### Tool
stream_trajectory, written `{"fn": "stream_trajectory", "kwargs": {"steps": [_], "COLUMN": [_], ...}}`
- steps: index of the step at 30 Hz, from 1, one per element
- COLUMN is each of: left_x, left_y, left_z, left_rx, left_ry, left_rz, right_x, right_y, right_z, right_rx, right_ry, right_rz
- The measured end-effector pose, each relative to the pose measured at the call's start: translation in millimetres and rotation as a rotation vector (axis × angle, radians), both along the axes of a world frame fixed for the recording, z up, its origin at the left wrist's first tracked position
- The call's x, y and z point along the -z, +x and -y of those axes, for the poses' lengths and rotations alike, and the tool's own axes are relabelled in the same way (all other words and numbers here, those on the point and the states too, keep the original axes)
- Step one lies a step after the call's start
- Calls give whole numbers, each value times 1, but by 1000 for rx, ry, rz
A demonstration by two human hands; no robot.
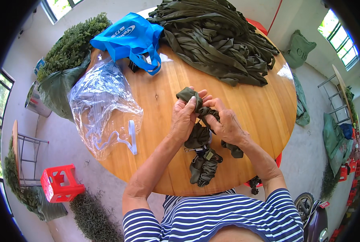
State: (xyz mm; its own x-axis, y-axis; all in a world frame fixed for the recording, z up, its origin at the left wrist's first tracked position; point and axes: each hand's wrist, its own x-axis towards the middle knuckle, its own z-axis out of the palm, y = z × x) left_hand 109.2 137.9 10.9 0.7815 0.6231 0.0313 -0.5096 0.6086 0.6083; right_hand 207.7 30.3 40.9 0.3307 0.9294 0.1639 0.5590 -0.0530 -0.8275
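Bare worktop (260, 109) lies open to the right of the hands. A clear plastic bag (101, 105) blocks the left; a heap of green straps (216, 40) and a blue bag (129, 38) crowd the far edge.

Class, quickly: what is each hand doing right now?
Left hand: closed on the olive fabric strip.
Right hand: closed on the same strip.

Left hand (184, 119), right hand (227, 125) gripping gathered olive fabric strip (200, 139) over round wooden table (260, 109).

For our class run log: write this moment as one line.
left hand: grips olive fabric strip | right hand: grips same strip | surface: round wooden table
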Motion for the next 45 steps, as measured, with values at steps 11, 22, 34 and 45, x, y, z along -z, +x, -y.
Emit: {"fn": "stream_trajectory", "kwargs": {"steps": [11, 22, 34, 45], "left_x": [-10, 11, -10, 2], "left_y": [-12, -1, -14, -1], "left_z": [-23, 5, -23, 2], "left_rx": [245, 37, 414, 47], "left_ry": [-223, 166, -190, -53], "left_rz": [-43, -165, -143, -47], "right_x": [-8, -5, -12, -9], "right_y": [14, 10, 18, 14], "right_z": [2, 0, 2, 4], "right_rx": [-78, 38, -48, 1], "right_ry": [140, 16, 131, 0], "right_rz": [220, 69, 164, 205]}}
